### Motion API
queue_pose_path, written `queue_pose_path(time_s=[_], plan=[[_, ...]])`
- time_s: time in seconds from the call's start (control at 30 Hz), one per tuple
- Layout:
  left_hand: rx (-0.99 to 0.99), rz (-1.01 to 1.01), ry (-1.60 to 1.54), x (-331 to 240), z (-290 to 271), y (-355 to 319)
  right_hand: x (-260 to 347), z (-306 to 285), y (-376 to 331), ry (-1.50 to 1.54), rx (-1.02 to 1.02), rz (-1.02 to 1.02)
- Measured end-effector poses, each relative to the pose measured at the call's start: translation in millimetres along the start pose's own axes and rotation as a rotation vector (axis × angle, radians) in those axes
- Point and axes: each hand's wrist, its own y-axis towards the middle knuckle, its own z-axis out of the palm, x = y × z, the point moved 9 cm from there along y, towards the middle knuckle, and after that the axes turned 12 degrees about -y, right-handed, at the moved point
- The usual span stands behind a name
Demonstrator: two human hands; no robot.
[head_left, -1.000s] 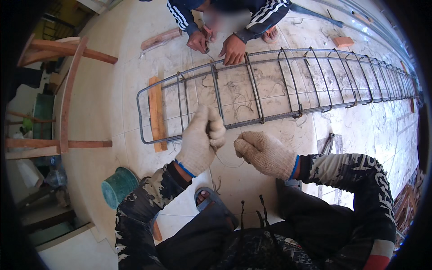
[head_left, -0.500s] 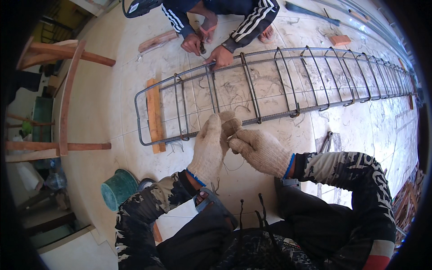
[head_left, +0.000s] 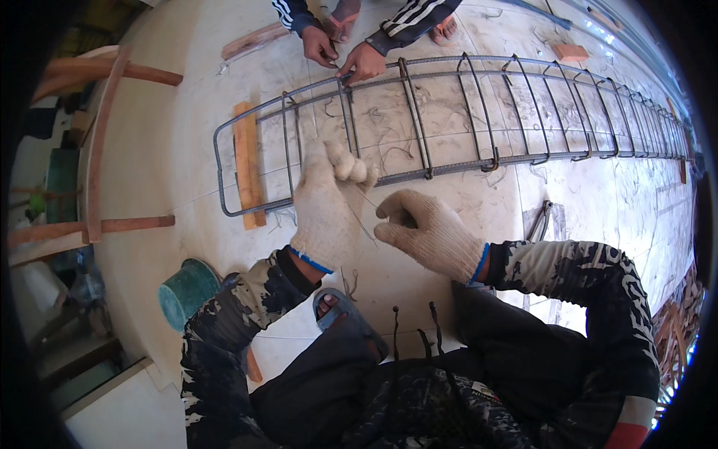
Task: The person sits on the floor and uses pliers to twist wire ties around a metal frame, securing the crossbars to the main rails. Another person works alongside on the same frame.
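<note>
Your gloved left hand (head_left: 323,206) and right hand (head_left: 428,233) pinch a thin tie wire (head_left: 362,217) just below the long grey rebar cage (head_left: 449,120); loose pinch risks dropping it.

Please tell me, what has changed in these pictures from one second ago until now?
The gloved left hand and right hand first came together near the rebar cage, then drew slightly apart; a thin wire now runs between their fingers. The cage, the wooden block under it and the co-worker's hands stayed in place.
</note>
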Motion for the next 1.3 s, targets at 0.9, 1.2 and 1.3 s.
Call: queue_pose_path(time_s=[0.9,1.2,1.3], plan=[[0.041,0.023,-0.132,-18,3,-5,31,2,5,-0.318,-0.118,-0.202],[0.150,0.113,-0.143,-15,-1,5,28,8,10,-0.230,-0.133,-0.244],[0.028,0.111,-0.089,-12,-4,0,25,11,13,-0.287,-0.109,-0.270]])
